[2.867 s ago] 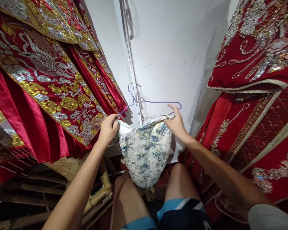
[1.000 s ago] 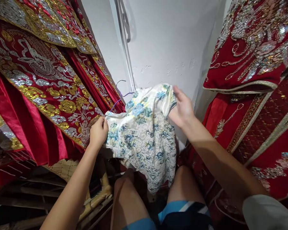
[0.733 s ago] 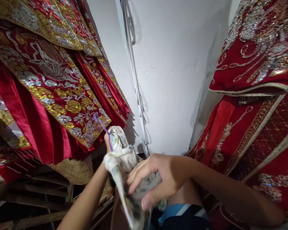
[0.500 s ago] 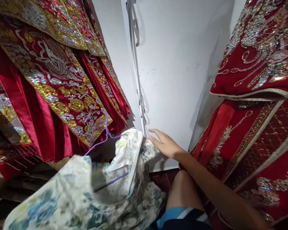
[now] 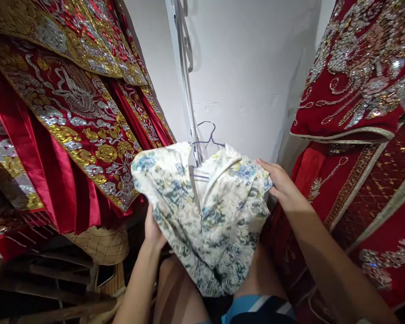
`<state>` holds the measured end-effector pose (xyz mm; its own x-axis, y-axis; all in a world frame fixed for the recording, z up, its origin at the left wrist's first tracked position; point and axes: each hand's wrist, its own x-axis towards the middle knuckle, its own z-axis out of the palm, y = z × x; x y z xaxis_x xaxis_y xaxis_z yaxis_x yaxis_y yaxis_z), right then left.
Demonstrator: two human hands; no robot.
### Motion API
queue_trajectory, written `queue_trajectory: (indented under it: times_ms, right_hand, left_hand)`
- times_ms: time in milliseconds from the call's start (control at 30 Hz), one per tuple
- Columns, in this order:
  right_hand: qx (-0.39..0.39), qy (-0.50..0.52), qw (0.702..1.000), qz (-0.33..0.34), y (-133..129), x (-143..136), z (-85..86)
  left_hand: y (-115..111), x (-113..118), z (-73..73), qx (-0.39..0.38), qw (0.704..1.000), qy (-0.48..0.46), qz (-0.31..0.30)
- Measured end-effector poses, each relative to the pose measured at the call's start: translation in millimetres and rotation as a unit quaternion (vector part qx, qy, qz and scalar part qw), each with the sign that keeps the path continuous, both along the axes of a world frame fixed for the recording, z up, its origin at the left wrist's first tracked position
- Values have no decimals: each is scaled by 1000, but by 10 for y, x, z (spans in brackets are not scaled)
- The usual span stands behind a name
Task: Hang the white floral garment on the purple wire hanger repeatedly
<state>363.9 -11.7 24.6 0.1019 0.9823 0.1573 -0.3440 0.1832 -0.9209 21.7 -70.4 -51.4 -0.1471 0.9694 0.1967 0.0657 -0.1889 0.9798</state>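
A white floral dress (image 5: 219,225) with blue and yellow flowers hangs spread in front of me on a purple wire hanger (image 5: 212,135). The hanger's hook points up beside a metal rail on the wall; I cannot tell whether it is hooked on anything. My right hand (image 5: 279,180) pinches the garment's right shoulder edge, thumb and fingers closed on the cloth. My left hand (image 5: 154,227) is at the garment's left side, its fingers hidden behind the fabric.
Red gowns with gold and silver embroidery (image 5: 87,112) hang at the left. Beaded red gowns (image 5: 351,103) hang at the right. A slotted metal rail (image 5: 184,76) runs down the white wall (image 5: 243,54). A woven chair (image 5: 104,243) with a phone (image 5: 106,275) stands lower left.
The garment has swung from the lower left to the middle and now faces me upright on its hanger. My right hand has taken its shoulder, and my left hand has come into view.
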Motion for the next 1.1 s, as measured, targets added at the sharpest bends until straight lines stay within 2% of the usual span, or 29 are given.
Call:
queue_trajectory:
  times_ms: [133,200,267,333,433,500,600,700,733,800,867,933,1000,1100]
  right_hand:
    - [13,-50,999,8,220,-177,170]
    - [6,-93,996,13,200,-264,163]
    - [5,-142,990,-18,144,-281,88]
    - [36,-174,982,-57,107,-226,-33]
    - [106,-186,972,-98,118,-85,-253]
    - [116,-186,964,-149,109,-17,-436]
    - [75,-139,963,-217,-51,-34,-838]
    - [-8,-72,971,-226,-374,-218,-1363]
    - [-43,-63,973,-220,-485,-308,-1525]
    - [-108,-75,984,-120,-660,-512,-1753]
    - [-114,-113,987,29,-754,-724,-1815]
    - [-81,-147,976,137,-783,-916,-1734]
    - [-43,-178,970,160,-784,-1067,-1598]
    - [7,-213,972,101,-812,-1184,-1452]
  left_hand:
    - [-19,50,-203,-57,980,-191,24]
    - [-61,97,-333,-86,972,-214,45]
    - [-131,158,-458,-103,970,-213,63]
    - [-209,224,-559,-108,970,-210,64]
    - [-294,317,-665,-115,969,-216,30]
    - [-325,366,-720,-112,969,-218,26]
    - [-363,424,-797,-102,973,-204,49]
    - [-417,484,-865,-104,976,-187,41]
    - [-436,508,-880,-105,976,-186,35]
    - [-467,563,-897,-107,977,-183,21]
    - [-492,618,-891,-107,980,-169,5]
    - [-515,664,-860,-100,984,-144,-17]
    - [-544,692,-807,-90,989,-116,-33]
    - [-604,690,-698,-84,993,-76,-26]
